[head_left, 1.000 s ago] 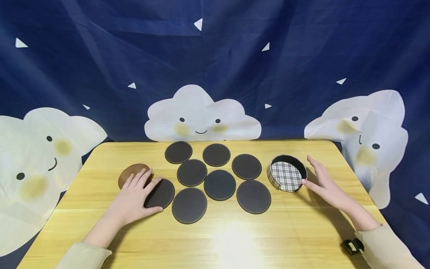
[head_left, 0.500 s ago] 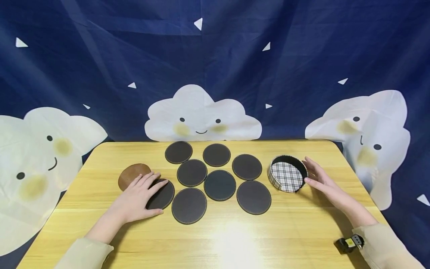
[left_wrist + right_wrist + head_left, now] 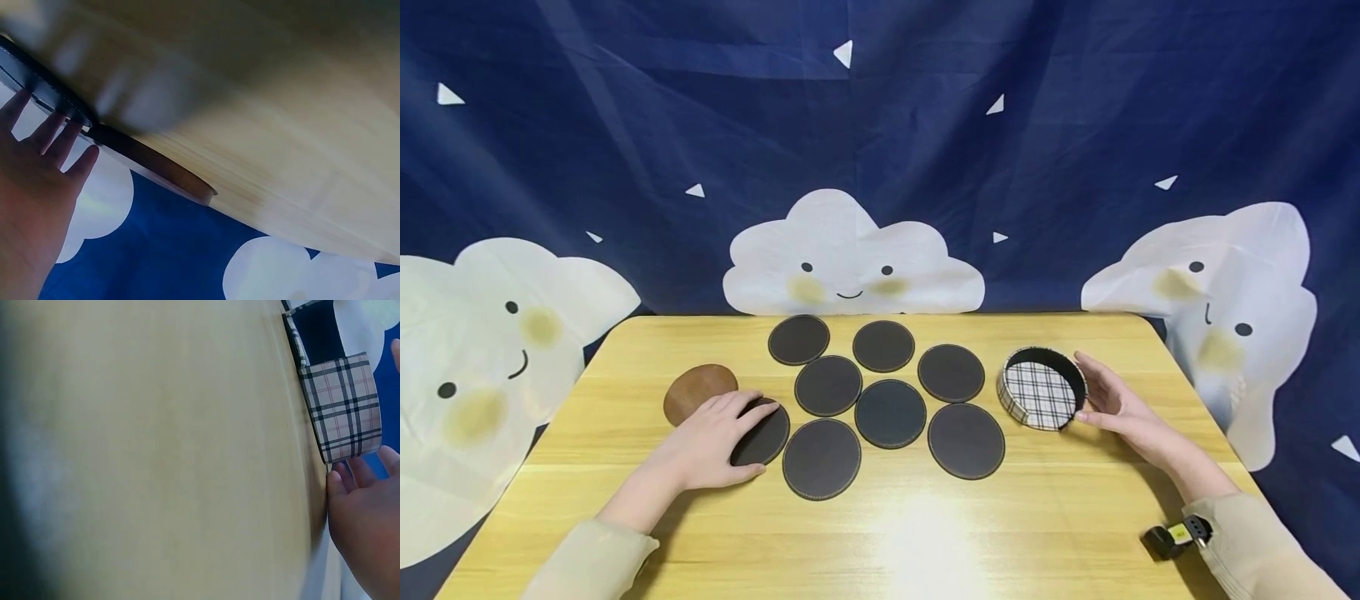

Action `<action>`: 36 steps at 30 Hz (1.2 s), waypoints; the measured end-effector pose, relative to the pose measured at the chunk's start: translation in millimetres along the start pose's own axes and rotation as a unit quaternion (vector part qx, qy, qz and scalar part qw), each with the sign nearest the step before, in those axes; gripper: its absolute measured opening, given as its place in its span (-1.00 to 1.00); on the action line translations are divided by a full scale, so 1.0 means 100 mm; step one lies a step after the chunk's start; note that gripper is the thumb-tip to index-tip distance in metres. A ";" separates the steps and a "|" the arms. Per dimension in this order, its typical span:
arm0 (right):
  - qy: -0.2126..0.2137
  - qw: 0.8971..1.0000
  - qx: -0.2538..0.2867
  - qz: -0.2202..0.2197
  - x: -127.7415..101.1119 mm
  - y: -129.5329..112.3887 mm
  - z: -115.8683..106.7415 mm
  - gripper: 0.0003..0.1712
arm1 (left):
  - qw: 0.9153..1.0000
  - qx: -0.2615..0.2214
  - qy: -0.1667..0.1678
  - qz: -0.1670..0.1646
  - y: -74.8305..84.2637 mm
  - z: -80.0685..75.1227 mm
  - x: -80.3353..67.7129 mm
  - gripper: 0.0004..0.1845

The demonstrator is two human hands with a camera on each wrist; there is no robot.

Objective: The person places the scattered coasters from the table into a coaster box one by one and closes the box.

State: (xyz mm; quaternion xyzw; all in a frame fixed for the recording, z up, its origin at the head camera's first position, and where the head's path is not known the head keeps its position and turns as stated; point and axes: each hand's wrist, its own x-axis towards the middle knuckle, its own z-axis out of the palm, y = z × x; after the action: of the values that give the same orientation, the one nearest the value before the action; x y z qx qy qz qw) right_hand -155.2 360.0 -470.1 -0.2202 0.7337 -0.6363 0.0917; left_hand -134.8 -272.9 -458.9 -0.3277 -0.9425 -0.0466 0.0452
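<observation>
A dark round coaster [image 3: 762, 435] near the left part of the wooden tabletop [image 3: 925, 533] is covered by the left hand [image 3: 707, 439], whose fingers are laid flat and nearly straight across it, with nothing gripped. A brown round coaster [image 3: 696, 389] is seen just beyond that hand, toward the left edge, its near edge partly hidden by the fingers. Seven more dark coasters [image 3: 891, 412] are spread over the middle of the tabletop, some touching at their rims.

Toward the right edge, a round plaid-lined box [image 3: 1042, 387] stands open at the top. Its right wall is cupped by the right hand [image 3: 1116, 406], the fingers gently bent along the side and the thumb at the near rim; whether it is actually clasped cannot be told. In the right wrist view the fingertips [image 3: 345, 481] are seen against the plaid wall.
</observation>
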 end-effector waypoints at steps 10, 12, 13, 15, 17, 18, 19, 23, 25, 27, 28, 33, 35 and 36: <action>-0.015 1.000 -0.004 0.006 0.04 0.06 -0.03 0.08 | 1.000 0.005 0.014 0.006 0.01 -0.03 0.07 -0.12; -0.013 1.000 -0.002 0.004 0.04 0.06 -0.04 0.08 | 1.000 0.006 0.016 0.007 0.01 -0.02 0.08 -0.11; -0.012 1.000 -0.001 0.003 0.03 0.06 -0.04 0.07 | 1.000 0.006 0.018 0.008 0.01 -0.02 0.09 -0.11; -0.012 1.000 0.000 0.000 0.04 0.07 -0.05 0.09 | 1.000 0.006 0.021 0.009 0.01 -0.01 0.10 -0.11; -0.010 1.000 -0.004 0.001 0.04 0.07 -0.05 0.11 | 1.000 0.005 0.023 0.010 0.02 -0.01 0.11 -0.11; -0.010 1.000 -0.007 0.003 0.04 0.07 -0.05 0.12 | 1.000 0.004 0.024 0.010 0.02 -0.02 0.12 -0.11; -0.008 1.000 -0.012 0.007 0.05 0.07 -0.05 0.13 | 1.000 0.004 0.025 0.010 0.02 -0.02 0.12 -0.11; -0.004 0.999 -0.033 0.028 0.06 0.07 -0.05 0.17 | 1.000 0.002 0.028 0.006 0.02 -0.02 0.13 -0.08; -0.003 0.999 -0.039 0.034 0.06 0.07 -0.05 0.18 | 1.000 0.002 0.030 0.005 0.02 -0.03 0.13 -0.07; -0.004 0.999 -0.041 0.036 0.06 0.07 -0.05 0.18 | 0.999 0.003 0.032 0.003 0.02 -0.03 0.14 -0.06; -0.004 0.999 -0.041 0.036 0.06 0.07 -0.05 0.18 | 0.999 0.003 0.034 0.003 0.02 -0.03 0.15 -0.06; -0.008 0.998 -0.040 0.037 0.05 0.08 -0.06 0.18 | 0.999 0.008 0.044 0.010 0.03 -0.06 0.22 -0.04; -0.010 0.998 -0.043 0.039 0.05 0.08 -0.05 0.18 | 0.999 0.010 0.049 0.015 0.05 -0.08 0.25 -0.04; -0.010 0.998 -0.045 0.039 0.04 0.07 -0.05 0.18 | 0.998 0.009 0.051 0.018 0.06 -0.09 0.27 -0.04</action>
State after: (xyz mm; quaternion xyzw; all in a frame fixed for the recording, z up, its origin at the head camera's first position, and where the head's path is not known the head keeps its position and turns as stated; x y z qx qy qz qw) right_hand -162.9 363.4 -475.9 -0.2016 0.7687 -0.5962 0.1137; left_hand -151.7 -253.0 -446.6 -0.3411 -0.9334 -0.0536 0.0972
